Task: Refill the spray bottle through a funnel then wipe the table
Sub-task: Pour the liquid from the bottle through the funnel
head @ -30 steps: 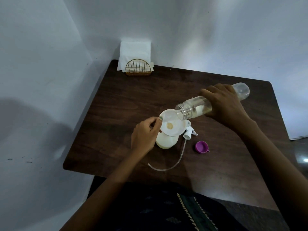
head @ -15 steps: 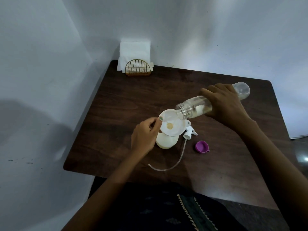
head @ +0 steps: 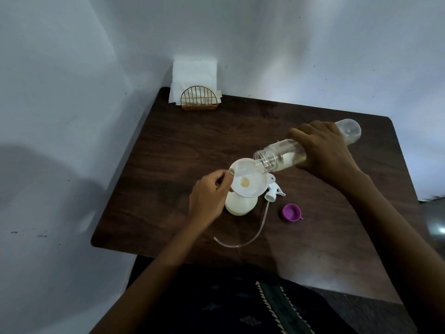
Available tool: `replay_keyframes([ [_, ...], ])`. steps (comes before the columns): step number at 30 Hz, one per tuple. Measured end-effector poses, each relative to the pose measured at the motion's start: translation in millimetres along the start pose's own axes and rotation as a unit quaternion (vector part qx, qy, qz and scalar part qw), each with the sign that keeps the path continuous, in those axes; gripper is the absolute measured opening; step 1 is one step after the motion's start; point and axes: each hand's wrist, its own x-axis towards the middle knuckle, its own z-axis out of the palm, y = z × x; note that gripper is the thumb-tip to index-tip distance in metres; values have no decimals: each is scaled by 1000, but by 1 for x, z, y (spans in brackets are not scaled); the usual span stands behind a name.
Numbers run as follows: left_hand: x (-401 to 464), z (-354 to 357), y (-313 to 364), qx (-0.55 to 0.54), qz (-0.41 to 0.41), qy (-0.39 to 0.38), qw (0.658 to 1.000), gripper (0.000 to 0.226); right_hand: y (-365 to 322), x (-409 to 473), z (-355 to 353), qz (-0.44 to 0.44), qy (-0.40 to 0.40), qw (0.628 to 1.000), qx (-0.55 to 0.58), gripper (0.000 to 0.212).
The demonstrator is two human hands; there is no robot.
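- Pour step of the refill, by my read. Wipe not started: napkins (head: 194, 75) sit untouched in the wire holder (head: 199, 100) at the table's 11 o'clock corner.
- Spray bottle (head: 240, 205): upright, pale body, just left of table (head: 168, 145) centre. Head is off so the neck is free for the funnel.
- Funnel (head: 248, 179): seated in the bottle neck, bowl facing up. Yellowish liquid visible at the bowl's centre hole.
- Left hand (head: 209, 196): at 9 o'clock of the funnel, thumb and fingers pinching the rim. Likely there to stop the funnel tipping or lifting under the pour.
- Right hand (head: 325, 150): wrapped around the mid-body of the clear refill bottle (head: 279, 157). Bottle lies near horizontal, base out toward 2 o'clock, open mouth over the funnel's 1 o'clock edge. Low tilt looks like a flow limiter so the bowl doesn't overfill.
- Mouth hangs over the bowl, close to the rim. Can't tell if it touches.
- Little liquid left in the refill bottle; more tilt probably needed to finish.
- Spray head (head: 273, 190): lying on the table at 3 o'clock of the spray bottle, dip tube (head: 248, 237) curving off toward 6 o'clock. Parked close for refitting.
- Purple cap (head: 291, 212): open side up, at 4 o'clock of the bottle, clear of the pour line.
- Risk: mouth sits off-centre, so a dribble over the rim is possible.
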Motion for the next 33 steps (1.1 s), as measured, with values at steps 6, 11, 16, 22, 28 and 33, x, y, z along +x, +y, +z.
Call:
replay_keyframes([
  [6,-1,-1,0,5,-8,1,1000,30,0,0,0,2,-1,1000,-2,49],
  [11,-1,-1,0,0,-9,2,1000,38,0,0,1,1,-4,1000,-3,50],
  [16,-1,-1,1,5,-11,1,1000,29,0,0,1,0,-8,1000,-4,51],
  [22,-2,-1,0,-5,-4,-1,1000,32,0,0,1,-1,-6,1000,-5,50],
  [28,0,-1,1,1,-3,-4,1000,29,0,0,0,-1,-8,1000,-5,50],
  [33,-1,-3,2,-1,-1,-3,1000,31,1,1,1,-3,-1,1000,-7,48],
])
